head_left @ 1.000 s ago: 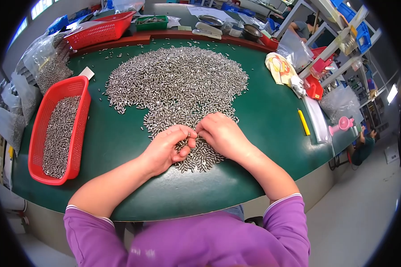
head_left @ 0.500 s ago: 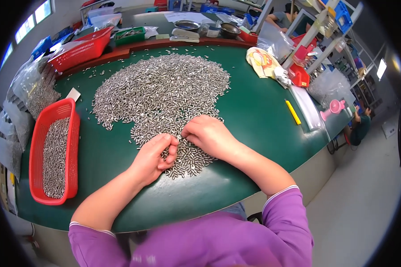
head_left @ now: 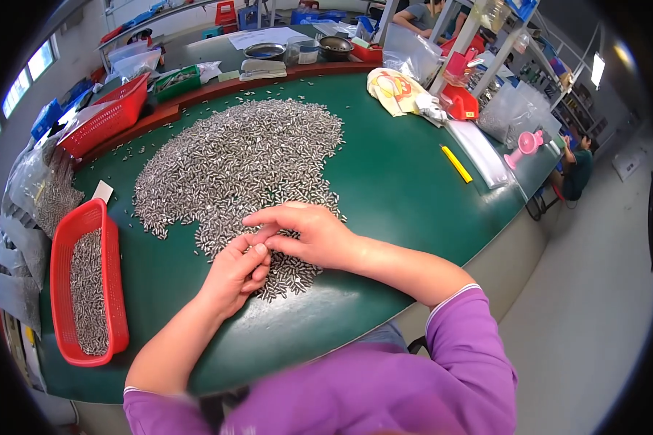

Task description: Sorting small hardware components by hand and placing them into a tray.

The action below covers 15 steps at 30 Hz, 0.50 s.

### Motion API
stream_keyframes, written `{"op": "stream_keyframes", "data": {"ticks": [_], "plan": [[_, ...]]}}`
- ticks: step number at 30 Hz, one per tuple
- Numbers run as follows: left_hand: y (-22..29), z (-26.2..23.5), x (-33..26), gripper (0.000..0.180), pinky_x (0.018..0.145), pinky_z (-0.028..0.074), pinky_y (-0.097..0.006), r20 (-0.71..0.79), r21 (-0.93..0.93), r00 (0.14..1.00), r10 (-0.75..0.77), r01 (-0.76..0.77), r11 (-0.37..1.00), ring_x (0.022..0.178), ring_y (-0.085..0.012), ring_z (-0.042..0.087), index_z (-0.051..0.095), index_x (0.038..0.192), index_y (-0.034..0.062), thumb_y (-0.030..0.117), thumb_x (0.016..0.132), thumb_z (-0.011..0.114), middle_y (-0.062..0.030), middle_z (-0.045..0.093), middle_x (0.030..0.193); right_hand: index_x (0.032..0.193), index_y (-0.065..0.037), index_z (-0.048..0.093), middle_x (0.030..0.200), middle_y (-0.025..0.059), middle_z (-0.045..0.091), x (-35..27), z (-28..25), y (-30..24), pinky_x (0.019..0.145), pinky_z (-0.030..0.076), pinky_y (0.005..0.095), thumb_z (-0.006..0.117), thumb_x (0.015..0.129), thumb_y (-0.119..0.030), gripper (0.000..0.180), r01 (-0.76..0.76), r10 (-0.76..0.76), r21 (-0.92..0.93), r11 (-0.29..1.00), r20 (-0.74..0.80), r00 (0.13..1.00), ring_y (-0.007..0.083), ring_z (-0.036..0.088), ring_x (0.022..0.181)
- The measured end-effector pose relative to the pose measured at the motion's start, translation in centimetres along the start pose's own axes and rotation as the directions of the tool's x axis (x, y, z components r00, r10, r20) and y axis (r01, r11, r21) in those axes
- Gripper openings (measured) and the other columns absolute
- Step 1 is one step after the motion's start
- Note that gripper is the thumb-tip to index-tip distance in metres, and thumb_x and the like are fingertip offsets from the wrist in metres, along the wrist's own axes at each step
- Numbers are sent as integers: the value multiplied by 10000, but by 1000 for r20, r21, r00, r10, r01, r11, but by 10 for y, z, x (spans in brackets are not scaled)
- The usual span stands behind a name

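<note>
A broad heap of small silvery metal pins (head_left: 232, 159) spreads over the green tabletop, with a narrower tongue of them running toward me. Over that near part my two hands meet, fingertips touching. My left hand (head_left: 236, 277) is closed, its fingers curled and the thumb pressed against them. From the right comes my right hand (head_left: 308, 233), index finger stretched out over the left one, thumb and another finger pinched together at the left thumb tip. Whatever lies between the fingertips is too small and hidden to make out.
At the left stands a red plastic basket (head_left: 114, 290) part-filled with similar pins, beside plastic bags (head_left: 33, 181). Another red basket (head_left: 109, 119) leans at the back left. A yellow cutter-like tool (head_left: 456, 164), a patterned cloth (head_left: 395, 90) and a pink handheld fan (head_left: 524, 148) lie rightward.
My right hand has come over to my left hand, and its index finger has stretched out. The whole view has shifted and tilted slightly, while the left hand stays curled.
</note>
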<state>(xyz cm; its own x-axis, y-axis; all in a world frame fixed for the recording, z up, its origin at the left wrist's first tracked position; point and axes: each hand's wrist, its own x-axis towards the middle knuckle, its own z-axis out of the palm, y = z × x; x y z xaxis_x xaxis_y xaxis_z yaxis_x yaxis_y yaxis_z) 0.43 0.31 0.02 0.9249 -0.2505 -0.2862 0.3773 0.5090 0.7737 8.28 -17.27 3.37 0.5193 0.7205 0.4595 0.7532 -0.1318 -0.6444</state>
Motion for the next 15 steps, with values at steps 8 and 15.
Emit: {"op": "stream_keyframes", "data": {"ticks": [8,15], "plan": [[3,3,-2,92,395,281,-200,-25,-64,999,32,-34,997,536,-102,410,501,933,61,148,927,473,-49,516,771,1069,-114,645,1049,72,628,-3,-18,17,891,455,391,684,758,-165,317,-15,105,-425,905,189,976,271,558,1030],[1,-5,0,139,400,284,-215,20,-89,1000,4,-3,996,540,-124,410,490,901,56,158,928,400,-82,517,778,856,-86,648,844,73,620,-5,-4,38,784,470,401,666,756,-134,113,19,43,-387,922,151,988,290,571,866]]}}
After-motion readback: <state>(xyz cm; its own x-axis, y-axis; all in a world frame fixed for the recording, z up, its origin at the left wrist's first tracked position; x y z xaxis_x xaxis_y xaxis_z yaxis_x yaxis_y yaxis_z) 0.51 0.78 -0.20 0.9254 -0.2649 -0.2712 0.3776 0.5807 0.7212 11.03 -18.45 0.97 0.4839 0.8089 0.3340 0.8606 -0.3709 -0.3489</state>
